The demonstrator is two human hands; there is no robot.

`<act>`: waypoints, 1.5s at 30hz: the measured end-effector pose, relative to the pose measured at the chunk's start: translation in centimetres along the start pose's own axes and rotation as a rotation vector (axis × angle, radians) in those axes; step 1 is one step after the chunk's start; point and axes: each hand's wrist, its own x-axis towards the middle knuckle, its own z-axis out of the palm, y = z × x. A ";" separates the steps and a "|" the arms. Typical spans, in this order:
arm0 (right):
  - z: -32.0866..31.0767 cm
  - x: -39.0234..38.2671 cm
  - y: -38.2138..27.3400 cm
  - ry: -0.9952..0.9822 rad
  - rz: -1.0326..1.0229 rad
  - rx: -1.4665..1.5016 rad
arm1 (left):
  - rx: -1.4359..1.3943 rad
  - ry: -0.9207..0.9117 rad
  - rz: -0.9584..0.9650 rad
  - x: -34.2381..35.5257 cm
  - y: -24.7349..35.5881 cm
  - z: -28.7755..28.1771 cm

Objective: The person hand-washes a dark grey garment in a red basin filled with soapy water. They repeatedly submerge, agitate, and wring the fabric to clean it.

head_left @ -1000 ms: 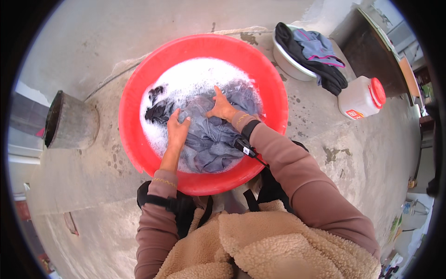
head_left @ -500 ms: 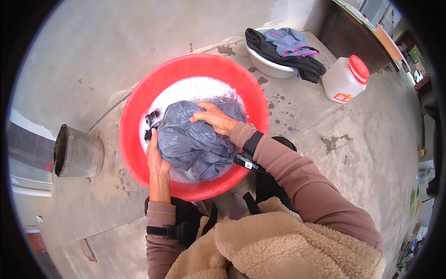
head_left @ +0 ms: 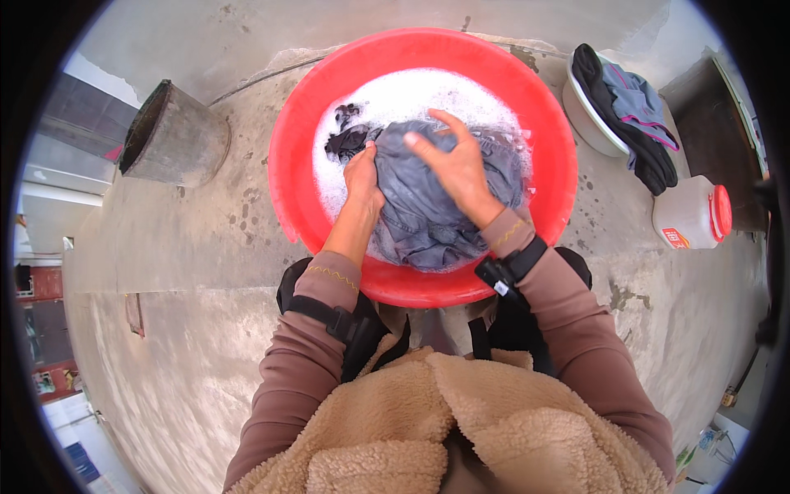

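A red plastic tub (head_left: 550, 165) holds sudsy water, a wet grey-blue garment (head_left: 428, 226) and a small dark piece of cloth (head_left: 346, 144) among white foam (head_left: 411, 86). My left hand (head_left: 362, 185) grips the left side of the grey garment, thumb raised along its edge and the other fingertips hidden in the fabric. My right hand (head_left: 457, 165) is over the middle of the same garment, thumb and fingers spread apart; whether its fingertips touch the cloth I cannot tell.
A weathered bucket (head_left: 185, 140) stands at the left by the wall. At the right are a white basin (head_left: 584, 111) with dark and blue clothes (head_left: 625, 107) and a plastic container with red lid (head_left: 683, 214). A dark panel (head_left: 724, 140) stands behind them.
My left hand closed on the garment and bunched it up. My right hand grasped the cloth half a second ago and now has its fingers spread. The head view has shifted.
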 end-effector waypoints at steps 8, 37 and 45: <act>-0.4 1.4 1.8 0.037 0.064 -0.472 | 0.155 -0.146 0.049 -6.3 -3.6 5.7; 0.6 -2.4 0.0 -0.008 -0.308 -0.182 | 0.014 -0.264 -0.008 -6.0 -0.3 4.1; 1.1 -2.3 0.3 -0.043 -0.364 -0.147 | -0.107 -0.550 -0.064 -6.4 -1.1 4.5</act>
